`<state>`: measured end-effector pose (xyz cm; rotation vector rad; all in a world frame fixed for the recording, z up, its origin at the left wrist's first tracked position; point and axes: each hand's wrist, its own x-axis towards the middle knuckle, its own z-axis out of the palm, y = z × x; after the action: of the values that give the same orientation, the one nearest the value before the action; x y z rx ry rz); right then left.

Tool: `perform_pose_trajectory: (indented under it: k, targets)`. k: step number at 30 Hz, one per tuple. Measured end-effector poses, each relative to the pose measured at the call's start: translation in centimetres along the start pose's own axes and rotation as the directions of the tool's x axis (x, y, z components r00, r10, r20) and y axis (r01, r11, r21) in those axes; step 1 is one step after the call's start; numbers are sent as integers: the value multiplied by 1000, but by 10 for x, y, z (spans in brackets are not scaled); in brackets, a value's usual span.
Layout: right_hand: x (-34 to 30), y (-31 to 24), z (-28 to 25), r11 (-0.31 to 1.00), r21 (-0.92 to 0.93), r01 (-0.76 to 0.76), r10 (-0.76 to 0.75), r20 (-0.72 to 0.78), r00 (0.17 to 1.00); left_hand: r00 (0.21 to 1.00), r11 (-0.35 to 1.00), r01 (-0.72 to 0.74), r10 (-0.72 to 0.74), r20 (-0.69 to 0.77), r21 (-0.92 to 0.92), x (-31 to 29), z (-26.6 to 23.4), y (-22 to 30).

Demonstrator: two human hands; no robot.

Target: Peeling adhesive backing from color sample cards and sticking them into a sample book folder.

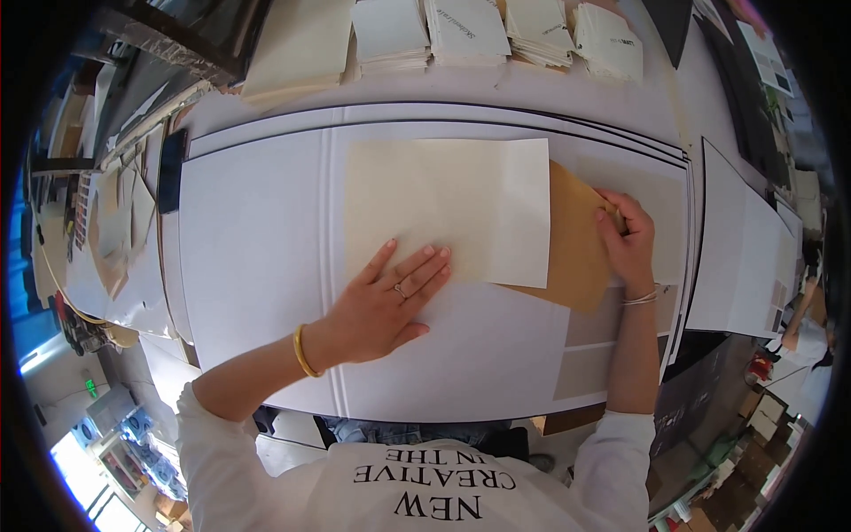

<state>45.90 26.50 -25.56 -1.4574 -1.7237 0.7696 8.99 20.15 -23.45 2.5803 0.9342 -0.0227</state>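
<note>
A cream sheet of paper [443, 195] lies on a large white board [257, 239]. My left hand [390, 301] rests flat across the sheet's near edge, fingers stretched out and holding nothing. Partly under the sheet, on its right, is a tan sheet of paper [576, 248]. My right hand [628, 235] pinches the tan sheet's upper right edge between thumb and fingers. The cream sheet covers the tan sheet's left part. Grey-beige panels [603, 368] show on the board's right side.
Several stacks of cream cards [465, 34] stand along the far side, beside a larger pile of cream sheets [297, 49]. Another white board [740, 248] lies to the right. A dark flat object [173, 170] lies at the left, near loose papers [124, 217].
</note>
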Motion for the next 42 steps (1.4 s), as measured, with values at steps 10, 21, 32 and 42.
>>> perform_pose_trajectory:
  k: [10,21,32,42]
  targets:
    - [3,6,1,999,-24,46,-46,-25,999,961,973,80,-18,-275,218,85,-31,-91]
    - [-2,11,2,993,111,-29,35,-48,998,991,995,-91,86,103,41,29,-11,-12]
    - [0,9,-3,970,238,-57,89,-123,988,986,971,141,-120,-113,195,66,1,6]
    - [2,16,-2,904,422,-65,209,-306,929,910,966,247,-204,-360,78,93,-3,-24]
